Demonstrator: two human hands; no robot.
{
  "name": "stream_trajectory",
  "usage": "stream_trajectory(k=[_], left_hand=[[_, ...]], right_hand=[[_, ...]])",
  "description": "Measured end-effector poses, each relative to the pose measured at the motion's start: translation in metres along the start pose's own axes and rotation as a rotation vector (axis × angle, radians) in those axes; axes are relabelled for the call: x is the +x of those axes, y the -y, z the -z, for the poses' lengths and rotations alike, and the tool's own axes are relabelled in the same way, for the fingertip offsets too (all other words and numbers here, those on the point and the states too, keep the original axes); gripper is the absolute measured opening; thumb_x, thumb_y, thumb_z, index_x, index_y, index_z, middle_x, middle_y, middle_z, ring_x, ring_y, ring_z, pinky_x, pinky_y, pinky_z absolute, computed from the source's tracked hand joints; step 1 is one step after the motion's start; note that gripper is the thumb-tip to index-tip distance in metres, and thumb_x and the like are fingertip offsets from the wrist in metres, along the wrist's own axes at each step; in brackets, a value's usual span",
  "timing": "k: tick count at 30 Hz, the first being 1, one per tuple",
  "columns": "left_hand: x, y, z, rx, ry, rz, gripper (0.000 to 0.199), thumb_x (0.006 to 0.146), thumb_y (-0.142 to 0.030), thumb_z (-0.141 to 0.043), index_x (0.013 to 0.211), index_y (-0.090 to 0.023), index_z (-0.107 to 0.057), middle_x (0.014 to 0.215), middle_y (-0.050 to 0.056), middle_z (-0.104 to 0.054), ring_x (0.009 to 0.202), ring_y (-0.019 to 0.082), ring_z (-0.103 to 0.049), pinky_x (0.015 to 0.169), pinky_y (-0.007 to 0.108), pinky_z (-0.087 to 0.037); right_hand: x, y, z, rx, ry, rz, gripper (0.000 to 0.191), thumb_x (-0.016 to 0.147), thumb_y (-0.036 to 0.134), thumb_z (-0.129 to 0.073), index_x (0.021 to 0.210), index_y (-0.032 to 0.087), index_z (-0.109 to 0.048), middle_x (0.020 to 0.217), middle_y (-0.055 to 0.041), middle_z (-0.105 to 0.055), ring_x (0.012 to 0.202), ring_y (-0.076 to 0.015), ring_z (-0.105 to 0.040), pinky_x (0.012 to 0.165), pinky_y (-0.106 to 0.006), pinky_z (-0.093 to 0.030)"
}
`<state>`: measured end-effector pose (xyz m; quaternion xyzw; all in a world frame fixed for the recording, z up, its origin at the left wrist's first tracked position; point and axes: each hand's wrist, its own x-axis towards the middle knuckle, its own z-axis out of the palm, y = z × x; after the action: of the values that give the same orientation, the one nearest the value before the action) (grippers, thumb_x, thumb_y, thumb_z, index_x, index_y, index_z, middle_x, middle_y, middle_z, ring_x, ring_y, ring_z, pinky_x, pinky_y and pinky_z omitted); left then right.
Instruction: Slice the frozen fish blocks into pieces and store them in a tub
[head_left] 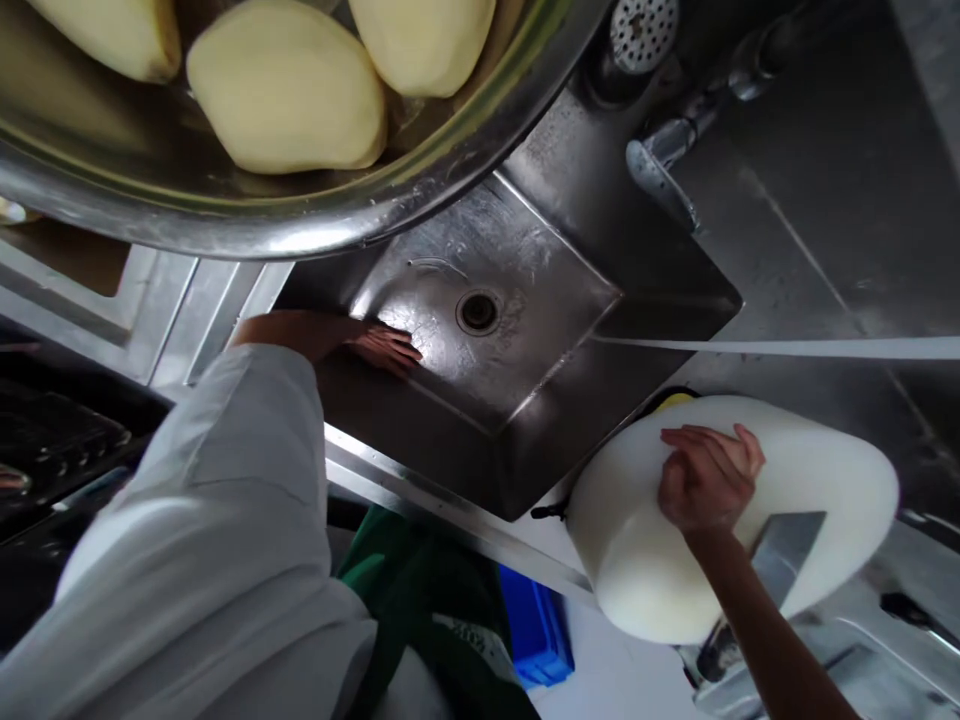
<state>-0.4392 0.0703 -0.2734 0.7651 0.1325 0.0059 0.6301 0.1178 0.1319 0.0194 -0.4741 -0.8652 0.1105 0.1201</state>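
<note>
My left hand (386, 347) reaches down into the steel sink (555, 240), its fingers stretched out near the sink's floor, left of the round drain (478, 312). Nothing shows in it. Over a thick round white chopping board (622, 560) is my right hand (709, 475), its fingers loosely bent and apart, with no object visible in them. Whether it touches the board I cannot tell. A cleaver (787, 550) lies on the board beside my right wrist, partly hidden by the forearm. Large peeled potatoes (289, 90) sit in a big metal bowl (300, 235) at the upper left.
A faucet (664, 165) and an upright pipe with a perforated cap (643, 35) stand behind the sink. A white strip (787, 347) runs right from the sink. Below the counter is a blue crate (536, 625). Dark trays (60, 440) are at the left.
</note>
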Motion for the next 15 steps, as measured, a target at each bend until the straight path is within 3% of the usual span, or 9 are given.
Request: stream_trajectory(k=[2,4,7,9,12,13,15], left_hand=[[0.036,0.001,-0.001,0.057,-0.089,-0.023,0.035,0.074,-0.035,-0.054,0.101,-0.036,-0.075,0.123,-0.004,-0.078,0.128,0.018,-0.065,0.117,0.043,-0.043],[0.091,0.002,0.008,0.174,-0.248,0.04,0.04,0.08,-0.031,-0.051,0.112,-0.034,-0.074,0.134,-0.002,-0.074,0.137,0.017,-0.058,0.122,0.045,-0.038],[0.165,0.0,0.023,0.428,-0.597,0.395,0.054,0.09,-0.029,-0.043,0.138,-0.023,-0.066,0.162,0.009,-0.05,0.157,0.027,-0.035,0.129,0.06,-0.019],[0.187,-0.006,0.015,0.463,-0.523,0.374,0.057,0.09,-0.029,-0.039,0.139,-0.021,-0.067,0.164,0.011,-0.046,0.159,0.027,-0.032,0.131,0.057,-0.017],[0.185,-0.023,-0.028,0.463,-0.155,0.066,0.053,0.08,-0.037,-0.043,0.123,-0.04,-0.075,0.155,-0.005,-0.058,0.157,0.016,-0.035,0.129,0.041,-0.028],[0.181,-0.029,-0.044,0.472,-0.111,0.034,0.05,0.074,-0.041,-0.047,0.114,-0.046,-0.077,0.152,-0.01,-0.061,0.158,0.014,-0.034,0.126,0.039,-0.032],[0.179,-0.037,-0.069,0.531,-0.176,0.139,0.044,0.065,-0.044,-0.054,0.101,-0.051,-0.078,0.15,-0.015,-0.061,0.159,0.014,-0.03,0.124,0.04,-0.035]], right_hand=[[0.001,0.001,0.0,-0.013,0.009,-0.02,0.019,0.078,0.015,-0.056,0.09,0.023,-0.069,0.088,-0.0031,-0.077,0.09,-0.0251,-0.072,0.115,-0.055,-0.039],[0.001,0.002,0.0,-0.03,0.03,-0.06,0.018,0.078,0.017,-0.055,0.089,0.023,-0.069,0.086,-0.0032,-0.077,0.089,-0.0253,-0.072,0.114,-0.055,-0.039],[0.0,0.001,-0.001,-0.043,0.07,-0.125,0.018,0.077,0.021,-0.055,0.088,0.023,-0.069,0.084,-0.0038,-0.075,0.09,-0.0261,-0.072,0.115,-0.056,-0.037],[0.0,0.001,-0.001,-0.037,0.074,-0.137,0.018,0.077,0.022,-0.054,0.088,0.024,-0.069,0.084,-0.0038,-0.075,0.089,-0.0263,-0.072,0.115,-0.057,-0.037],[0.0,0.002,-0.001,-0.025,0.045,-0.115,0.018,0.077,0.02,-0.054,0.088,0.024,-0.068,0.084,-0.0039,-0.074,0.089,-0.0261,-0.072,0.115,-0.057,-0.037],[0.0,0.003,-0.001,-0.026,0.041,-0.112,0.018,0.077,0.02,-0.054,0.088,0.024,-0.068,0.084,-0.004,-0.075,0.089,-0.0261,-0.072,0.115,-0.057,-0.037],[0.001,0.004,-0.001,-0.031,0.055,-0.116,0.018,0.077,0.019,-0.054,0.088,0.024,-0.068,0.085,-0.0042,-0.075,0.09,-0.0261,-0.072,0.116,-0.057,-0.037]])
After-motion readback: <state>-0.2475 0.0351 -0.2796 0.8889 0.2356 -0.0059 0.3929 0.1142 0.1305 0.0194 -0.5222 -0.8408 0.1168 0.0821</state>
